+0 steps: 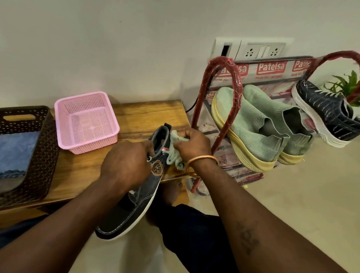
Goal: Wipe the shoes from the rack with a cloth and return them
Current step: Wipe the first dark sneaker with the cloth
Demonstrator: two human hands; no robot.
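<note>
holding a dark shoe (138,199) tilted, heel up by the edge of the wooden bench (151,114), toe down toward the lap. gripping its collar with the left hand (125,164), fingers curled into the opening. pinching a bunched pale green cloth (174,157) in the right hand (193,145), pressed to the heel's outer side. best to brace firmly at the collar, wipe in short strokes from heel toward toe, and turn the shoe to reach the white sole edge. probably worth refolding to a clean face. red rack (236,76) just to the right, green pair (250,123) on it.
</note>
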